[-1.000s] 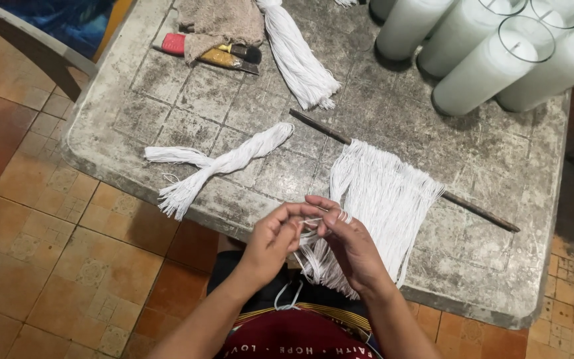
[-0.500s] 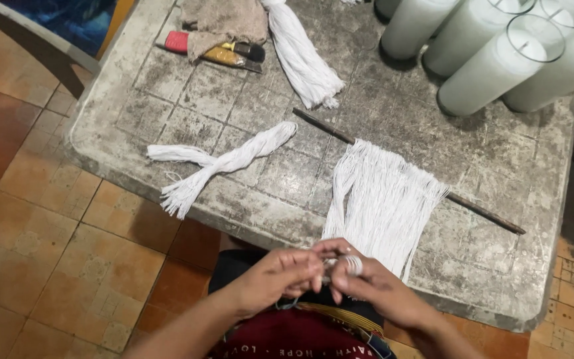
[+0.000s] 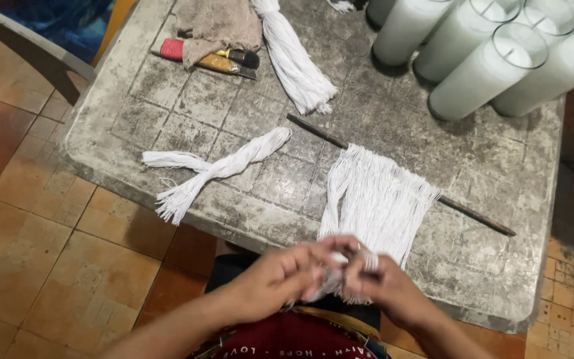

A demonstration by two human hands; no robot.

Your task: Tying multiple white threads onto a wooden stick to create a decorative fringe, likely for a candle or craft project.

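Grey and worn, the stone-like table (image 3: 167, 100) fills most of the view, and it stands on a floor (image 3: 41, 266) of orange-brown tiles. At the far right corner of the table a group of tall white candles in glass (image 3: 493, 56) stands close together. Many white cords (image 3: 380, 199) hang in a flat row from a thin dark stick (image 3: 473, 214), which lies slanted across the table; the cords run toward the near edge. A thick bundle of white cord (image 3: 293, 56) lies at the far side, and a second, twisted bundle (image 3: 217, 166) lies left of the stick. Near the far edge a beige cloth (image 3: 217, 23) partly covers some brushes (image 3: 224, 61). The left hand (image 3: 277, 279) and the right hand (image 3: 383, 289) meet just over the near edge of the table, fingers closed narrow on the lower ends of the hanging cords. Both hands are blurred, so I cannot tell how many cords each one pinches
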